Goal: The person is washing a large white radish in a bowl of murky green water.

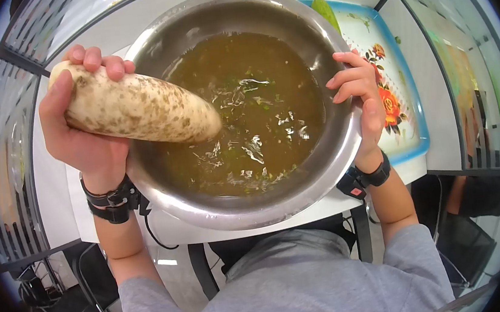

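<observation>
My left hand [89, 106] is wrapped round a thick white radish [141, 109] with brown dirt patches on its skin. The radish is tilted over the left side of a big steel basin [256, 211], its lower end at or just above the water; contact is hard to tell. Murky brown water [259, 130] with green bits and ripples fills much of the basin. On the right, my right hand [359, 93] grips the basin's rim, fingers over the inner side.
A blue-edged floral tray [403, 79] lies to the right, partly behind the basin, with a green vegetable [325, 14] at its far end. Glass partitions [10, 138] stand on both sides of the white table [322, 206]. A black chair [92, 282] is at lower left.
</observation>
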The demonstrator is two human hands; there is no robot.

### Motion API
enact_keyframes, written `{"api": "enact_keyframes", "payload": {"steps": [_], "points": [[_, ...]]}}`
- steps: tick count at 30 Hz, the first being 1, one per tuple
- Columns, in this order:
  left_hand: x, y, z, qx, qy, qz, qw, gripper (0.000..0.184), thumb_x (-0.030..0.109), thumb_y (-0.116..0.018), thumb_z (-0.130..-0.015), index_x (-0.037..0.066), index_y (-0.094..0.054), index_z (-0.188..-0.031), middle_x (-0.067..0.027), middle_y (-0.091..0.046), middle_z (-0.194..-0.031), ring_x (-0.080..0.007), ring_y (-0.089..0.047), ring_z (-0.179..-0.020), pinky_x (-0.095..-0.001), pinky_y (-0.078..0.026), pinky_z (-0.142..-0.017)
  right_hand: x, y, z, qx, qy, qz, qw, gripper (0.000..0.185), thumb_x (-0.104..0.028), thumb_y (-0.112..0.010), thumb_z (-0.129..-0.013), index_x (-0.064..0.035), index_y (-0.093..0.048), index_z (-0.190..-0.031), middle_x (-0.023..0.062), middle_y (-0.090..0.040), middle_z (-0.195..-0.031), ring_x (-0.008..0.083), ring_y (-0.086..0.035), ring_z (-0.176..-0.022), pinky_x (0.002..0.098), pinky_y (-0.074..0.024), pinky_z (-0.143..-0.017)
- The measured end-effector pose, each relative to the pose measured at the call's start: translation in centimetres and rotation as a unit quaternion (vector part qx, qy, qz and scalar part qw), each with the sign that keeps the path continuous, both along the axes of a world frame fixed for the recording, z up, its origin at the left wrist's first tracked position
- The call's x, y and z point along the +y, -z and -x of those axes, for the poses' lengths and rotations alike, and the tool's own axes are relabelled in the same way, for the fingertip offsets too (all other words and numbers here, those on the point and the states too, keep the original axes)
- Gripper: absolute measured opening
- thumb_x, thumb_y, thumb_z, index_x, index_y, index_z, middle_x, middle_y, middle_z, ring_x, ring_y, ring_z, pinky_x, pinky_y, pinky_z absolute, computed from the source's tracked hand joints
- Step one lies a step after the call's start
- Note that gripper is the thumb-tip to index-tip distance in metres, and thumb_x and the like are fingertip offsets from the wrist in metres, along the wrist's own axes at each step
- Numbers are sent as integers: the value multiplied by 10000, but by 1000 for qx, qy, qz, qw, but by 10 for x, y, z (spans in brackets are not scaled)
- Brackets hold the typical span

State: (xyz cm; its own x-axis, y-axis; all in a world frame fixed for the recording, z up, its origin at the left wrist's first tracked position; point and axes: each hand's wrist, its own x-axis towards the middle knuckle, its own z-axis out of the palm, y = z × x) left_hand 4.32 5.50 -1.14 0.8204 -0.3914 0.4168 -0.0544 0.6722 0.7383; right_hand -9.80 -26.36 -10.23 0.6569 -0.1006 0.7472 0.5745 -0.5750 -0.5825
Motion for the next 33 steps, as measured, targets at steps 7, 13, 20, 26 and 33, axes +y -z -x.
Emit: {"api": "enact_keyframes", "payload": {"steps": [7, 13, 20, 26, 33], "points": [[-6, 4, 21, -277, -92, -143, 946, 340, 223, -659, -875, -12, -543, -1093, -131, -601, -963, -244, -630, -888, -437, -511, -915, 1, 1, -1, -11, 3, -5, 1000, 451, -346, -299, -1024, -56, -603, -858, 130, -652, -978, 369, -550, -1225, 519, -334, -1129], [-9, -1, 22, -382, 5, -203, 902, 443, 301, -800, -801, -16, -579, -1017, -108, -637, -886, -213, -647, -809, -369, -538, -820, 1, 1, 0, -9, 1, -5, 1000, 448, -344, -302, -1020, -55, -605, -859, 133, -654, -977, 368, -550, -1227, 519, -350, -1118], [0, -1, 6, -64, 85, -109, 988, 377, 352, -609, -873, 75, -454, -1078, -45, -512, -969, -197, -547, -884, -406, -448, -898, 1, -1, 0, -9, 2, -2, 1000, 450, -340, -300, -1020, -54, -607, -858, 133, -654, -974, 368, -552, -1224, 517, -353, -1116], [1, -1, -7, 98, 95, 32, 990, 279, 295, -528, -961, 51, -519, -1097, -51, -588, -969, -213, -619, -877, -416, -504, -921, 1, 1, 0, -8, 2, -7, 1000, 449, -340, -299, -1024, -56, -603, -856, 133, -651, -974, 370, -550, -1222, 513, -347, -1111], [2, -2, -8, 66, -50, 26, 996, 212, 244, -550, -973, 38, -583, -1015, -60, -599, -962, -220, -616, -936, -405, -470, -993, 1, 1, 0, -6, 0, -6, 1000, 467, -355, -292, -1036, -53, -601, -857, 136, -648, -984, 370, -540, -1233, 507, -349, -1098]]}}
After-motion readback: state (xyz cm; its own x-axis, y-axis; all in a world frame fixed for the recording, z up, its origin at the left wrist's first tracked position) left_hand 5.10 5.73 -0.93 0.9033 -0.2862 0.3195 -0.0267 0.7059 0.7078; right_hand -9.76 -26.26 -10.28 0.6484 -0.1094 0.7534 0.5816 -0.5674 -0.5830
